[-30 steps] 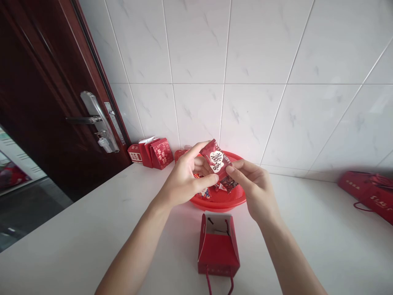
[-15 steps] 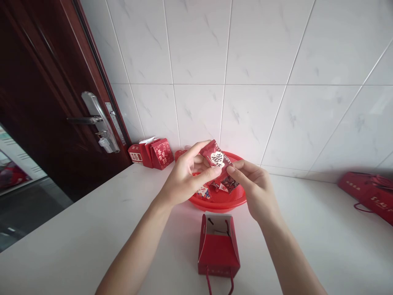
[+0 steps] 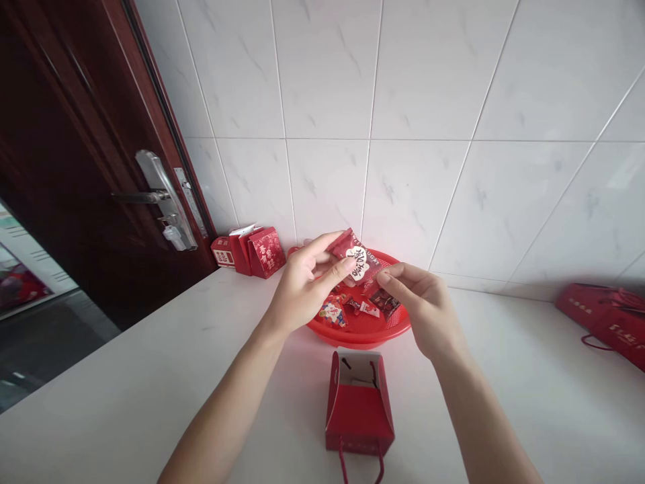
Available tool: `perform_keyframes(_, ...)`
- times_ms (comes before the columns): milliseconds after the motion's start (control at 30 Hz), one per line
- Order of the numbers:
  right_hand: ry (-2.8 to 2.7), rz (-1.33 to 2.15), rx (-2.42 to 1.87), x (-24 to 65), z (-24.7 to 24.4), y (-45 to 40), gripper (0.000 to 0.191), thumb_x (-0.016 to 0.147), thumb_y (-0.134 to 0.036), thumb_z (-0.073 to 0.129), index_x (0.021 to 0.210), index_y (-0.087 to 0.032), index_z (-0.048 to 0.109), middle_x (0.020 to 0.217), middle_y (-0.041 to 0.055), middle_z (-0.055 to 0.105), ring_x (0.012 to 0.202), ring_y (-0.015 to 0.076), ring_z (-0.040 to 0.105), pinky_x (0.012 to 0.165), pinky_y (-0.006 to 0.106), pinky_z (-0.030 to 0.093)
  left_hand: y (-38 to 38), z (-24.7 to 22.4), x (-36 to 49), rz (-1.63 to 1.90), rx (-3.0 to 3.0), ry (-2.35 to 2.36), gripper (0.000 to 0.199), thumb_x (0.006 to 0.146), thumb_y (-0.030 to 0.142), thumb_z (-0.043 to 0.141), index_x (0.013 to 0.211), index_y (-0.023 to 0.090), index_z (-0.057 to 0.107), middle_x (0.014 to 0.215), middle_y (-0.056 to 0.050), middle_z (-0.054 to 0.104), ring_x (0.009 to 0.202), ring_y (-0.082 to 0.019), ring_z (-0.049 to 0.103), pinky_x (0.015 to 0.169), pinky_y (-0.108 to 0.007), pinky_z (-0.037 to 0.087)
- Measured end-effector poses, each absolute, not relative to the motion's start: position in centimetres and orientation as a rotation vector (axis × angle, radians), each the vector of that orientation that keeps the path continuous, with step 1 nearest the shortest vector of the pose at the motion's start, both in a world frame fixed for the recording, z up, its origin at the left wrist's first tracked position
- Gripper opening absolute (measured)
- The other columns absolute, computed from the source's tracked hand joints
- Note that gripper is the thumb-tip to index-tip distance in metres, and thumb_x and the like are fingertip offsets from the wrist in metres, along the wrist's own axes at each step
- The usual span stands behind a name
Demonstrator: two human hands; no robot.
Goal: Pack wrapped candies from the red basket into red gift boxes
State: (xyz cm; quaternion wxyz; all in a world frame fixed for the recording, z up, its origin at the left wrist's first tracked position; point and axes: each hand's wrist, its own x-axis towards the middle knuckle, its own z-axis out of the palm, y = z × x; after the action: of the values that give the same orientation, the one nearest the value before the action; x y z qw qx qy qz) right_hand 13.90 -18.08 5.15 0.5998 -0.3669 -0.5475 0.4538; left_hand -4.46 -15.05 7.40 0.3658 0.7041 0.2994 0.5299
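My left hand (image 3: 307, 282) holds a dark red wrapped candy (image 3: 355, 261) with a cream patch and dark lettering, its thumb pressed on the front. At the candy's lower right corner, the thumb and fingertips of my right hand (image 3: 418, 296) pinch the wrapper's edge. Below both hands sits a red plastic basket (image 3: 370, 339) with small holes. It contains several wrapped sweets, among them a colourful packet (image 3: 332, 312) and a dark brown packet (image 3: 385, 302). Nearer to me stands a red gift box (image 3: 359, 417), its top open and its cord handles hanging forward.
Several small red boxes (image 3: 265, 252) stand against the tiled wall at the back left. More red boxes (image 3: 605, 319) with cord handles lie at the right edge of the white tabletop (image 3: 211, 349). A dark wooden door (image 3: 91, 134) with a metal handle is on the left.
The candy has tilted slightly in my left hand, and the left thumb has shifted up its front. My right hand has moved slightly right; more sweets in the basket show.
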Motion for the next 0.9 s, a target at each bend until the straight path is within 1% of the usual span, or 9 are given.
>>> perform_keyframes(100,-1.195,1.015,-0.845,14.3,5.3,-18.0,0.033,0.077,-0.051,0.081,0.074,-0.020,0.070,0.071,0.0027,0.069,0.062,0.0149,0.060,0.057,0.027,0.047,-14.7,7.3,-4.6,1.359,1.801,0.774,0.049,0.088,0.043,0.074,0.129,0.018,0.065,0.092,-0.005,0.078,0.087,-0.023,0.074,0.084,-0.034,0.060)
perform_keyframes(200,-1.116,0.968,-0.785,14.4,5.4,-18.2,0.026,0.079,-0.046,0.079,0.075,-0.022,0.070,0.080,0.0032,0.072,0.069,0.0161,0.062,0.063,0.029,0.050,-14.5,7.1,-4.4,1.277,1.853,0.784,0.045,0.090,0.042,0.072,0.128,0.019,0.066,0.104,-0.007,0.077,0.098,-0.025,0.073,0.089,-0.035,0.059)
perform_keyframes(267,-1.086,0.971,-0.761,14.3,5.3,-18.2,0.024,0.081,-0.045,0.078,0.076,-0.023,0.070,0.085,0.0032,0.073,0.073,0.0168,0.063,0.065,0.029,0.051,-14.5,6.9,-4.1,1.199,1.914,0.762,0.045,0.091,0.042,0.070,0.129,0.020,0.065,0.111,-0.008,0.076,0.102,-0.025,0.072,0.089,-0.035,0.059)
perform_keyframes(400,-1.056,0.987,-0.764,13.7,4.9,-18.1,0.024,0.081,-0.046,0.077,0.079,-0.022,0.072,0.082,0.0035,0.073,0.072,0.0175,0.064,0.066,0.030,0.052,-15.0,6.5,-3.3,1.078,1.947,0.682,0.039,0.092,0.039,0.068,0.127,0.021,0.064,0.101,-0.005,0.075,0.092,-0.022,0.073,0.080,-0.033,0.061)
perform_keyframes(500,-1.061,0.964,-0.794,13.3,4.8,-18.1,0.025,0.081,-0.046,0.077,0.080,-0.022,0.071,0.076,0.0024,0.071,0.065,0.0161,0.062,0.060,0.029,0.050,-15.3,6.5,-3.0,1.006,1.925,0.611,0.031,0.093,0.036,0.068,0.119,0.020,0.067,0.095,-0.004,0.075,0.088,-0.020,0.072,0.077,-0.031,0.060)
perform_keyframes(600,-1.112,0.916,-0.837,13.1,4.9,-18.2,0.026,0.083,-0.047,0.076,0.078,-0.022,0.069,0.074,0.0019,0.069,0.064,0.0159,0.060,0.059,0.029,0.050,-15.4,6.5,-3.0,0.980,1.926,0.611,0.025,0.094,0.038,0.066,0.110,0.020,0.070,0.090,-0.003,0.073,0.084,-0.020,0.071,0.075,-0.031,0.059)
perform_keyframes(767,-1.160,0.878,-0.877,13.1,4.9,-18.2,0.029,0.083,-0.049,0.075,0.077,-0.022,0.067,0.076,0.0024,0.068,0.067,0.0167,0.060,0.060,0.029,0.050,-15.2,6.5,-2.9,1.037,1.955,0.661,0.028,0.098,0.043,0.059,0.097,0.017,0.070,0.085,-0.003,0.070,0.082,-0.019,0.068,0.070,-0.028,0.057)
perform_keyframes(833,-1.181,0.881,-0.875,13.2,4.9,-18.1,0.030,0.083,-0.051,0.075,0.080,-0.022,0.067,0.079,0.0030,0.069,0.071,0.0171,0.061,0.063,0.029,0.051,-15.2,6.6,-2.8,1.065,1.985,0.666,0.027,0.098,0.041,0.058,0.096,0.017,0.070,0.085,-0.003,0.069,0.082,-0.018,0.067,0.071,-0.027,0.056)
perform_keyframes(900,-1.224,0.916,-0.866,13.2,5.0,-18.1,0.031,0.084,-0.053,0.073,0.087,-0.022,0.068,0.080,0.0025,0.069,0.072,0.0172,0.061,0.063,0.029,0.052,-15.1,6.5,-2.8,1.094,2.013,0.650,0.027,0.100,0.040,0.056,0.102,0.018,0.071,0.092,-0.004,0.070,0.089,-0.019,0.068,0.077,-0.027,0.056)
